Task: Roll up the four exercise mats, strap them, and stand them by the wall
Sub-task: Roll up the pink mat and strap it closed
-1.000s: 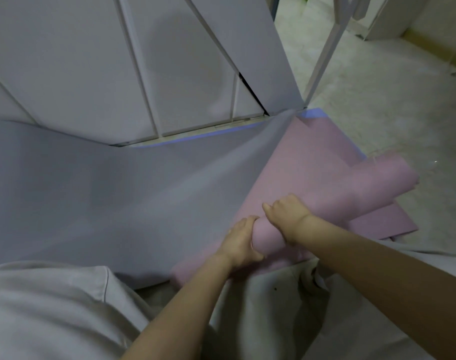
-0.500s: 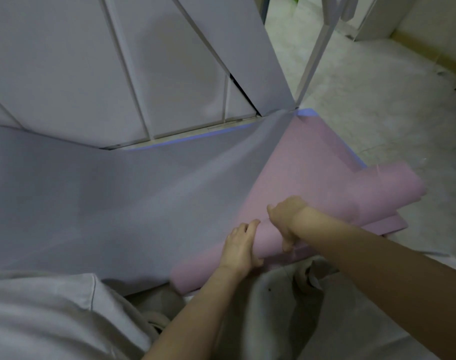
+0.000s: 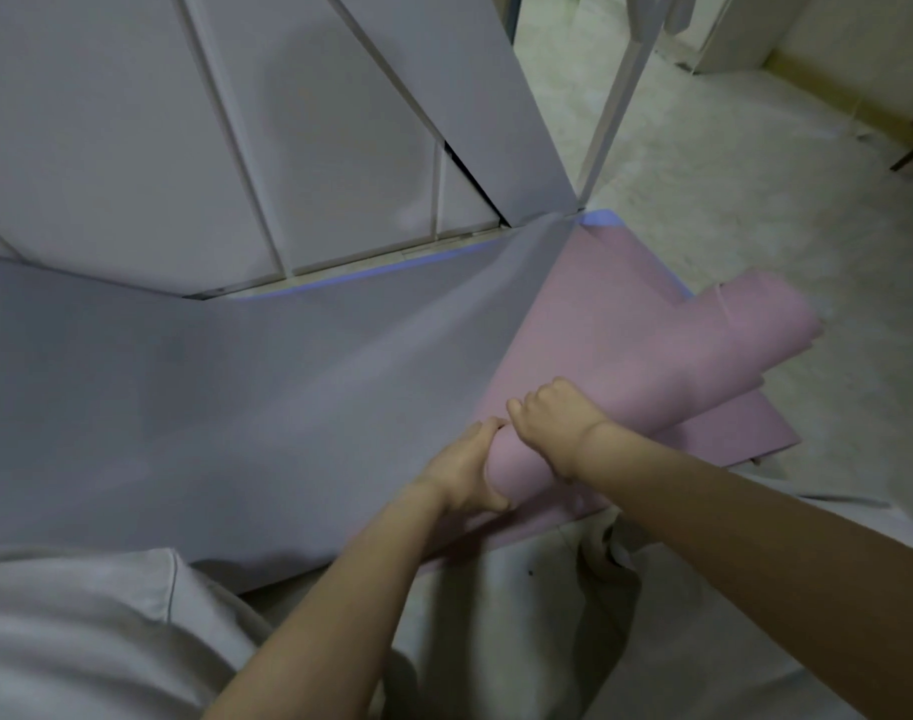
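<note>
While the pink mat (image 3: 704,350) is lying half rolled on its own flat part, the left hand (image 3: 462,475) is gripping the near end of the roll, fingers curling over the top and thumb underneath. The right hand (image 3: 553,418) is holding the roll just beside it (the two hands are almost touching), fingers bending over the top. The roll's far end is sticking out over the pale floor (image 3: 755,200). A big grey mat (image 3: 236,407) is lying on the left, touching the pink one.
</note>
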A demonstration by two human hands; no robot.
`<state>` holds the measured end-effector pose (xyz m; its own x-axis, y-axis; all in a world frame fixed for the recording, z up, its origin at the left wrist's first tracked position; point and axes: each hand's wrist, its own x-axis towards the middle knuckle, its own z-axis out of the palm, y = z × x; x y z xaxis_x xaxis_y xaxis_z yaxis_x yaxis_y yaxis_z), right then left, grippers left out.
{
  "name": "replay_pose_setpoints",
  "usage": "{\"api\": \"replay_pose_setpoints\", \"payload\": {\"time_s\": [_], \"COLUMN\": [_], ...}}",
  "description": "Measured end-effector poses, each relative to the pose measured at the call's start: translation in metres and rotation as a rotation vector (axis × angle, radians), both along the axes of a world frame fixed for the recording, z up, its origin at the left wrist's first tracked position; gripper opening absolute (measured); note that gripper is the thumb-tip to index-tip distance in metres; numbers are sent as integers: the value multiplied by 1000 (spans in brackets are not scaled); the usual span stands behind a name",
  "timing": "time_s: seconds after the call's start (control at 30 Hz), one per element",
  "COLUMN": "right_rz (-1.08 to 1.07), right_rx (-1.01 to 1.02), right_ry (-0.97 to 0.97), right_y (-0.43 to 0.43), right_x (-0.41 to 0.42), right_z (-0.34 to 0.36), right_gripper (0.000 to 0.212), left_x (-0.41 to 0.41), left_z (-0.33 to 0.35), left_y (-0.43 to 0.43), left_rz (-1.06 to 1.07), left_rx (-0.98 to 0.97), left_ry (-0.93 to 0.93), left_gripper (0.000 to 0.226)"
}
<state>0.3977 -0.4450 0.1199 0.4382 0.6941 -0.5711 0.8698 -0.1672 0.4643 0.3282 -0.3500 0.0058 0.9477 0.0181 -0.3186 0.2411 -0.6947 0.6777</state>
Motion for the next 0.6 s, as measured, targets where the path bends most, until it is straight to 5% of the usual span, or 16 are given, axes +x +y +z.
{"api": "replay_pose_setpoints", "payload": {"time_s": [0.1,0.23,0.43,0.6], "right_rz": [-78,-224,-345,-248], "right_rx": [-46,-159,-224,-35], "right_ry": [30,78,196,104], "right_y": [7,12,-4,-25], "right_x": [4,19,35,24], "right_z": [3,5,20,10], "right_gripper": [50,75,76,75], "left_x": [-14,-20,-10,-2], "left_z": [-7,-18,-15,-13], "left_y": [-11,-33,-45,-34], "left_rz": [130,195,130,106], "left_rx": [-33,152,121,276], "left_ry": [-92,-71,-50,-118], "left_gripper": [95,107,97,80]}}
